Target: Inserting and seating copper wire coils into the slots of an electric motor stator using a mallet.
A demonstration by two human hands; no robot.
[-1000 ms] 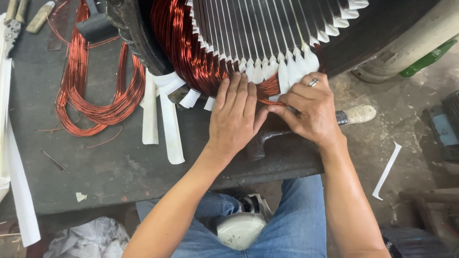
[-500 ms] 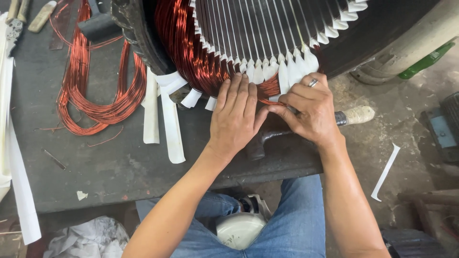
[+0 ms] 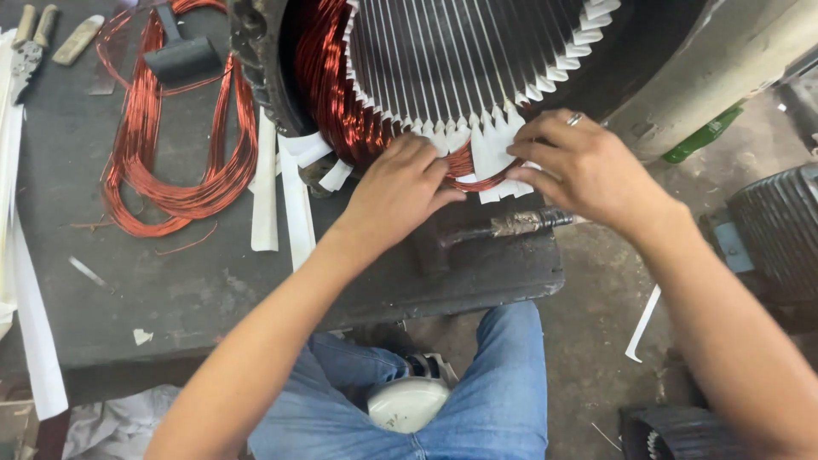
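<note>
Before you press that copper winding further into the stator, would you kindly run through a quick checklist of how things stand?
1. Left hand on the red copper winding bundle at the stator's lower edge: ok.
2. Right hand pinching the white paper slot liners: ok.
3. Large dark round motor stator resting on the dark workbench: ok.
4. Wooden-handled hammer lying under the hands, untouched: ok.
5. Loose coil of copper wire apart from the hands: ok.
6. Wire fully seated in its slot: cannot tell.

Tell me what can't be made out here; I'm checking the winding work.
Head view:
- left hand fingertips: tucked behind copper coil.
- hammer head: under the left hand.
- stator top: cut by the frame edge.
- pliers: cut at the top-left corner.
- right hand covers paper strips.
</note>
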